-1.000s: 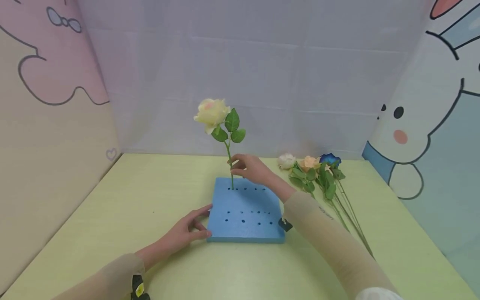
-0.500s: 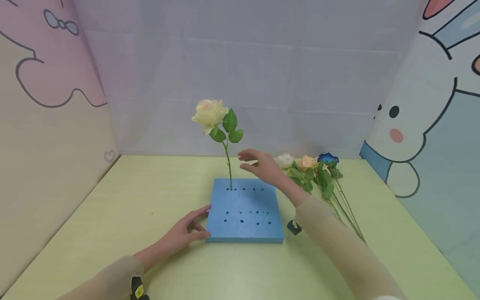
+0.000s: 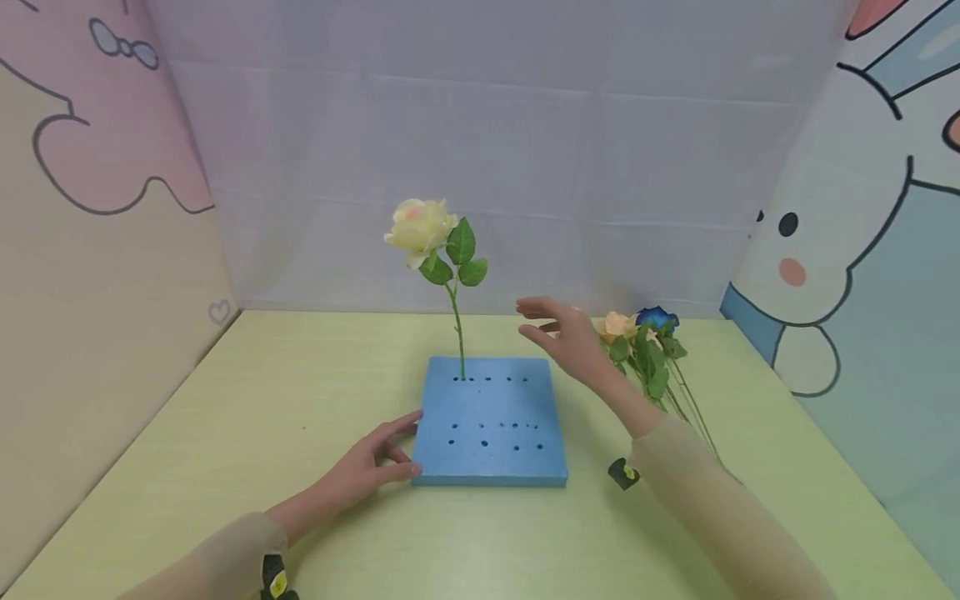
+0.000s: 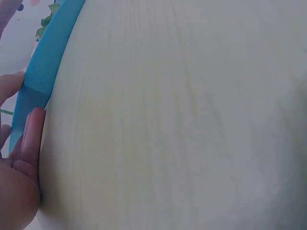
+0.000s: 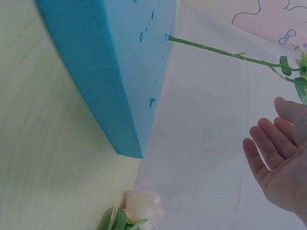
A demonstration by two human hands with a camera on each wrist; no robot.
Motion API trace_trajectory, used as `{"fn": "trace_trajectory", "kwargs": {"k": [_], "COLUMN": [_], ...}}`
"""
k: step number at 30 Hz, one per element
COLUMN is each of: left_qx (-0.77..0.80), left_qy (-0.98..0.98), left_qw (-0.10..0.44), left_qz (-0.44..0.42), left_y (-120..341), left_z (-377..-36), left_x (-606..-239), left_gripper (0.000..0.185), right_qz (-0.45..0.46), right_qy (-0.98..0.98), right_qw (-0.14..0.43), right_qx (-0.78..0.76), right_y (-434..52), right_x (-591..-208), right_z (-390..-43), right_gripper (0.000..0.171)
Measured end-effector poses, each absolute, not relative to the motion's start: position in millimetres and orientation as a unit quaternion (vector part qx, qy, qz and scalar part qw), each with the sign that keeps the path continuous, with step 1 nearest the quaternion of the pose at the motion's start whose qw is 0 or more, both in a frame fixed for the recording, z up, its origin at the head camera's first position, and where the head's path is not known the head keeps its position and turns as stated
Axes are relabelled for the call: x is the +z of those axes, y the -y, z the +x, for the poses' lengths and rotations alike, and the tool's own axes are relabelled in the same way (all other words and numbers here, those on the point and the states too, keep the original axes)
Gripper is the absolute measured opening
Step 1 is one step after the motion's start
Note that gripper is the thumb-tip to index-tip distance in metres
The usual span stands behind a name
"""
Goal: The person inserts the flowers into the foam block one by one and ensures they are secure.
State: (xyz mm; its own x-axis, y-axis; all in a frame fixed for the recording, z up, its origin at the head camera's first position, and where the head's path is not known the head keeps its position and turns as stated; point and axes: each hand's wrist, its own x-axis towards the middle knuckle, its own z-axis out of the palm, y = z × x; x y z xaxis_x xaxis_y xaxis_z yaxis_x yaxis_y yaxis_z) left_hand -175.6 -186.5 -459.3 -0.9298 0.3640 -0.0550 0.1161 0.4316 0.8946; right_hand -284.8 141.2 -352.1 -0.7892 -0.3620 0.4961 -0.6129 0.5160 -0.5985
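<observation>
I let go of the rose and my right hand moves away toward the other flowers.

A second ago my right hand [image 3: 572, 337] pinched the stem; now its fingers are spread and hold nothing, up in the air between the rose [image 3: 422, 227] and the flowers [image 3: 643, 340] lying near the table's [image 3: 225, 417] far right corner. So I think the rose is planted and stands by itself. It is straight up in a hole at the foam's [image 3: 491, 425] far left corner, pale yellow with green leaves. My left hand [image 3: 367, 467] has not moved: flat fingers press on the foam's near left corner.
</observation>
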Motion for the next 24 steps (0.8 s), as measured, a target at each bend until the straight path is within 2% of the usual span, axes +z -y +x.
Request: {"fn": "trace_trajectory", "kwargs": {"k": [5,18,24], "left_qx": [0.518,0.522,0.520], "left_qy": [-0.834,-0.829,-0.830], "left_qw": [0.125,0.128,0.129], "left_qz": [0.145,0.153,0.155], "left_y": [185.3,184.9,186.0], "left_z": [-175.5,-175.0,-175.2], "left_x": [-457.4,-456.5,-457.5], "left_gripper": [0.079,0.079,0.079], "right_qz": [0.271,0.238,0.225], "right_qy": [0.860,0.872,0.884], "right_qw": [0.158,0.215,0.205], "right_qx": [0.401,0.371,0.354], "right_y": [-160.8,-209.1,-225.1], "right_x": [-349.3,-359.2,-367.4], "right_z": [-275.5,-264.4,-257.7], "right_gripper": [0.041,0.045,0.044]}}
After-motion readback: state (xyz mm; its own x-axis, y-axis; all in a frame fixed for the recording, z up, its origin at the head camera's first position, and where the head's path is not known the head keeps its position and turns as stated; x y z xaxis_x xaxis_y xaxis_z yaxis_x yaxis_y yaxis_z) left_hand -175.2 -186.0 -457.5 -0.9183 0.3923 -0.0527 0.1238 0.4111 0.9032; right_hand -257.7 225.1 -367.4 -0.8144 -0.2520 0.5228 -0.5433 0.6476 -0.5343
